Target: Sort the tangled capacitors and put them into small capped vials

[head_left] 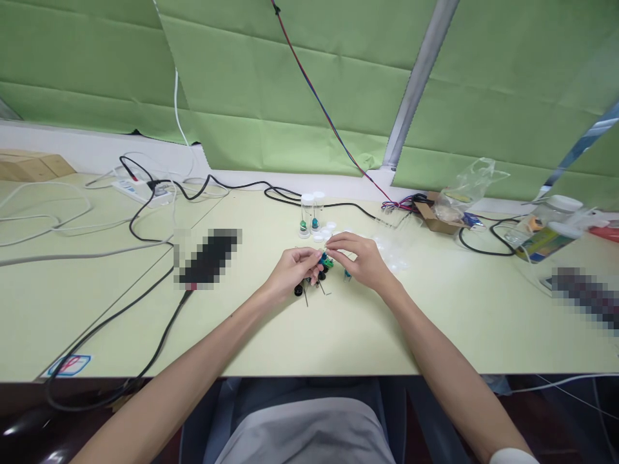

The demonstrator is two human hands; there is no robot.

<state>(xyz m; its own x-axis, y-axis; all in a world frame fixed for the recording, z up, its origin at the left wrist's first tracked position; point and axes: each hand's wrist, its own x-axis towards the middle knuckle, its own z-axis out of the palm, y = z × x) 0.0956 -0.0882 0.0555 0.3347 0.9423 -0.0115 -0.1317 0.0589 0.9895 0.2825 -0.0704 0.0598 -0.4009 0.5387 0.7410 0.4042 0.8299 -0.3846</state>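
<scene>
Over the middle of the table, my left hand pinches a small blue part between thumb and fingers. My right hand meets it from the other side, thumb and fingertips closed at the top of that part; what they grip is too small to make out. Just below lie a green piece, a black wheel-like piece and a thin metal rod, partly hidden by my left hand. Another blue piece lies under my right hand.
Two clear tubes with white caps stand behind my hands, near several white round caps. Clear plastic lies to the right. A cardboard box and jars stand farther right. Black cables and a power strip occupy the left.
</scene>
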